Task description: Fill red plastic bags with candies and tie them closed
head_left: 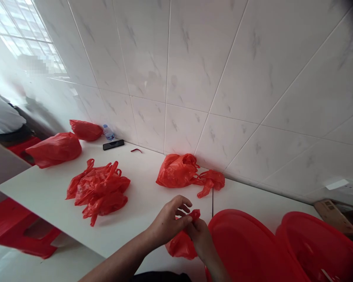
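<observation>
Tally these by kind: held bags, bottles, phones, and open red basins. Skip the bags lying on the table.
Held bag: 1
Bottle: 1
Phone: 1
Open red basins: 2
Total: 5

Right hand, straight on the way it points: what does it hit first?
Probably the left hand, just ahead of the right hand by the bunched red plastic; whether they already touch is unclear.

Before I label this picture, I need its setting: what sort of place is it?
Possibly a plain indoor workroom or simple eatery: grey-veined white wall tiles, a white table bearing thin red plastic bags, and a red plastic stool suggest it.
</observation>
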The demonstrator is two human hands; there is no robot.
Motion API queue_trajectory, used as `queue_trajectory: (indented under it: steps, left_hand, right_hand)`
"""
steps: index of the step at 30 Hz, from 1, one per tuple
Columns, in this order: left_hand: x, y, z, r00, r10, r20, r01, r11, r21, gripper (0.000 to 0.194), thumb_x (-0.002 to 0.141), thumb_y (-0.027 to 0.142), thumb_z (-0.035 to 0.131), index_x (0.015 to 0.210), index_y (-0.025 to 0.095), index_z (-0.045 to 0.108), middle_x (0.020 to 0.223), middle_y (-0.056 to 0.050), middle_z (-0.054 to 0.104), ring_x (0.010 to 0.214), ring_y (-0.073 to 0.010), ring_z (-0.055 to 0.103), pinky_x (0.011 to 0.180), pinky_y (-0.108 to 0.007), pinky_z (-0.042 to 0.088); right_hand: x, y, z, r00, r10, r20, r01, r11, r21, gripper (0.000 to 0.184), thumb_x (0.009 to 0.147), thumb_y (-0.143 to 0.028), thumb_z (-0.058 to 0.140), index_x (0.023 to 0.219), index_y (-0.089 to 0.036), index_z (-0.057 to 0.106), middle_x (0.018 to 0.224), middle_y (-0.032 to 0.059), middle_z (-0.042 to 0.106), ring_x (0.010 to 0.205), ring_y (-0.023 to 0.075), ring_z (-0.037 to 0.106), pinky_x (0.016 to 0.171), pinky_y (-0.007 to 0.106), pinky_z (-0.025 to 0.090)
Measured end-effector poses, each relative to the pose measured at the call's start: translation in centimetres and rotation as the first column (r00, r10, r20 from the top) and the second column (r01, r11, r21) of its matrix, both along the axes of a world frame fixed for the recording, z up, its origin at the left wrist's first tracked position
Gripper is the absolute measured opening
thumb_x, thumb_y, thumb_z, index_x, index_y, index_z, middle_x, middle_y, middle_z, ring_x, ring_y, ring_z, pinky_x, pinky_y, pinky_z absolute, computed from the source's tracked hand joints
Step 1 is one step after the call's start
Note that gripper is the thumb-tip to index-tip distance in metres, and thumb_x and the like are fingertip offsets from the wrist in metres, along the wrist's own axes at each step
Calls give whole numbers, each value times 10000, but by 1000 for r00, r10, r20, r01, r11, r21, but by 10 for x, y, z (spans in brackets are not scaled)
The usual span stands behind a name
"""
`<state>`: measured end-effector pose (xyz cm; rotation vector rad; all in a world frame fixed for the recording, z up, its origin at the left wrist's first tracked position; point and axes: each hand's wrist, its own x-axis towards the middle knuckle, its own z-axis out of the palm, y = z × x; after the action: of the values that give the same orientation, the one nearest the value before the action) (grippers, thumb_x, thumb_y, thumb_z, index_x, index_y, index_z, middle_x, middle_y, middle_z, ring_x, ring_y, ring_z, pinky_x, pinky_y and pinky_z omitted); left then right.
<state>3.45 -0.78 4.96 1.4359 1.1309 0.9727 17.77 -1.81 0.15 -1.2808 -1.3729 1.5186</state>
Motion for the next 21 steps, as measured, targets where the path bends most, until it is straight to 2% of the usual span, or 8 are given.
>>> queue_trajectory:
  steps: [2,4,8,10,12,16,18,21]
  left_hand:
    - [-2,-2,-6,992,35,-119,-20,992,123,215,702,129,607,899,213,624,913,-49,595,809,-173,557,724,-288,463]
    - [-3,-3,-13,973,-18,-229,64,978,197,250,683,128,639,913,224,651,914,-49,593,816,-179,550,742,-292,455]
    - [-3,-3,-31,926,-97,-365,181,962,205,272,697,118,622,938,236,664,866,-43,614,807,-182,556,735,-277,435]
    - [-3,-2,-40,913,-105,-395,190,964,184,186,718,96,566,814,222,664,786,-30,606,746,-164,554,696,-259,423]
    - [-5,0,-49,921,-77,-382,154,973,173,159,719,87,545,719,213,643,767,-29,599,735,-161,557,691,-259,422]
    - [-9,4,-60,975,80,-208,-48,987,151,106,739,126,555,699,216,596,1042,-76,616,1020,-232,542,863,-326,406]
    - [-9,5,-63,993,44,-108,-40,998,40,89,787,170,510,729,214,561,1046,-75,624,1045,-229,530,862,-323,403]
    - [-8,5,-66,994,-39,-103,28,994,-104,89,813,214,453,735,204,495,759,-8,589,733,-157,520,658,-257,399]
  right_hand:
    - [2,3,-8,999,-42,-33,39,995,-96,414,826,-545,488,602,-199,531,487,-54,341,460,91,281,449,249,236]
    - [5,3,-15,992,-112,-50,103,983,-152,375,824,-538,498,659,-211,574,512,-45,397,469,103,336,457,255,276]
    - [10,1,-26,968,-237,-83,212,948,-236,338,829,-528,506,724,-225,613,560,-27,478,487,113,404,462,258,321]
    - [12,0,-27,973,-197,-123,163,956,-244,389,843,-541,475,701,-208,618,517,-28,451,461,108,384,447,257,307]
    - [17,0,-25,977,-112,-183,68,971,-231,404,854,-538,455,838,-192,662,530,-23,480,472,110,408,461,252,323]
    - [29,-1,-20,952,92,-293,-142,978,-151,447,863,-480,469,1223,-237,575,779,14,609,659,133,534,640,272,428]
    - [31,-2,-19,944,137,-299,-177,978,-108,434,886,-486,404,1170,-242,623,918,47,628,815,164,570,751,299,440]
    - [29,-1,-21,971,131,-202,-143,989,-47,338,851,-433,469,977,-218,698,963,65,638,906,198,574,818,323,436]
